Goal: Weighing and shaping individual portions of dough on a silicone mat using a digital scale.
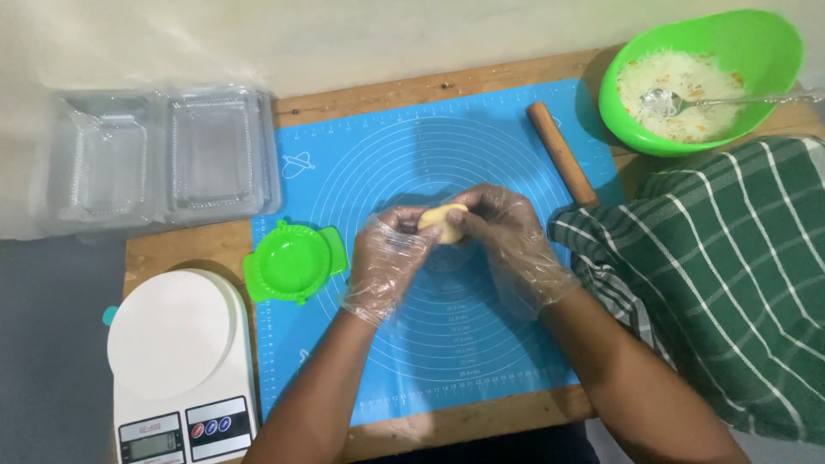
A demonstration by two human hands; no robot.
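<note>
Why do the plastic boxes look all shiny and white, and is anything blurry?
In the head view, light glares off the clear plastic boxes, washing them pale. The gloves on the left hand and right hand glint too. The dough and the blue mat look fairly sharp. The scale casts a soft shadow on the wood beside the green press.

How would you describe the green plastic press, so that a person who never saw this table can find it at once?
Start from the big blue mat on the wooden board. At the mat's left edge, just above the white kitchen scale and below the clear plastic boxes, lies the press. It is small, round and flat with a wavy rim, unlike the deep green bowl at the far right, which holds filling and a spoon.
</note>
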